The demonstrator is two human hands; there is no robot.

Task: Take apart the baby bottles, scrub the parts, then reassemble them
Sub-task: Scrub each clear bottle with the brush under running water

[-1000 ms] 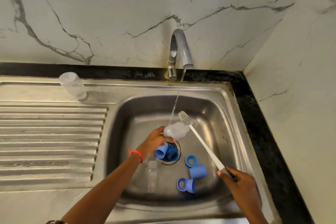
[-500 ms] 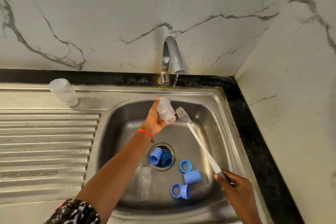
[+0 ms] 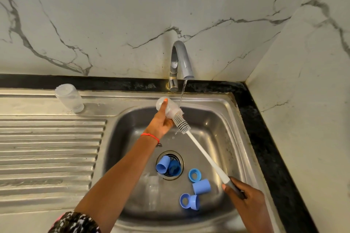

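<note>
Your left hand (image 3: 161, 122) grips a clear bottle (image 3: 167, 107) up under the tap (image 3: 180, 62), fingers wrapped round its body, thumb on top. The bottle lies tilted, long axis running from upper left down to lower right, and its open mouth seems to face lower right, toward the brush (image 3: 181, 123). A thin stream of water (image 3: 181, 93) lands near that mouth end.

Your right hand (image 3: 244, 200) is clamped on the dark grip of the brush handle, low at the right of the sink (image 3: 223, 111). The white shaft runs up and left from it, so the bristle head sits just beside the bottle mouth, touching or nearly so; can't tell if the tip is inside yet.

Key relation: brush shaft and bottle axis are close to one line. The likely next move is a push up-left along the shaft, left hand holding the bottle steady. If the bottle twists, the head may catch on the rim.

Other parts: a second clear bottle (image 3: 69, 98) stands mouth-down on the drainboard, well apart. Blue caps and rings (image 3: 201, 186) lie on the sink floor, some over the drain (image 3: 170, 165). Another clear piece lies near the drain, too faint to identify.
</note>
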